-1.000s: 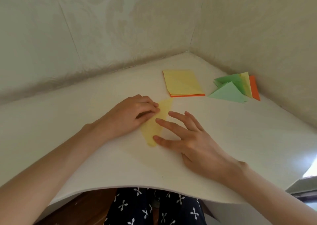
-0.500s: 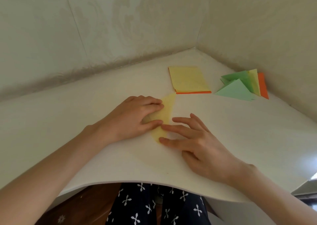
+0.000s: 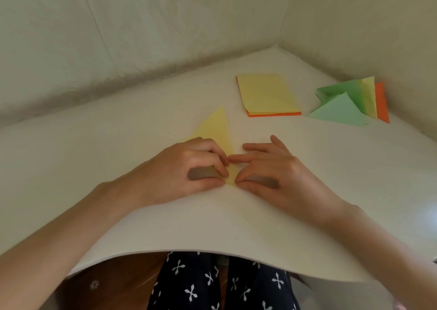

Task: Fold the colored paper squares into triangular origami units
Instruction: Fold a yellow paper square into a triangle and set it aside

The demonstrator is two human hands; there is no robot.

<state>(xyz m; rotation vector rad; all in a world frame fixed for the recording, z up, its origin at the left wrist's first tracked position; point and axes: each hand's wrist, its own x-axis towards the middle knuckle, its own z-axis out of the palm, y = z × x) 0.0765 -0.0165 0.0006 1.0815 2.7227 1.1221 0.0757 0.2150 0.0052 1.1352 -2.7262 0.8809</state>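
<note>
We cannot see the near end of the yellow paper (image 3: 218, 127). Both hands cover it, and only its far point and a sliver between the fingertips show, so we cannot tell how many layers it has. The forearms (image 3: 59, 238) are cut off at the picture's lower corners.

The paper lies on the white table (image 3: 354, 167), nearer the person than the stack of squares (image 3: 267, 94) and to its left. The left hand (image 3: 189, 167) arches over the paper, knuckles up and fingers curled, its thumb and fingertips pinching the left edge. The right hand (image 3: 272, 170) faces it, thumb and forefinger nipping the near corner, the other fingers spread and nearly straight. The two hands' fingertips almost meet. A heap of folded triangles (image 3: 343, 106) lies right of the stack.
</note>
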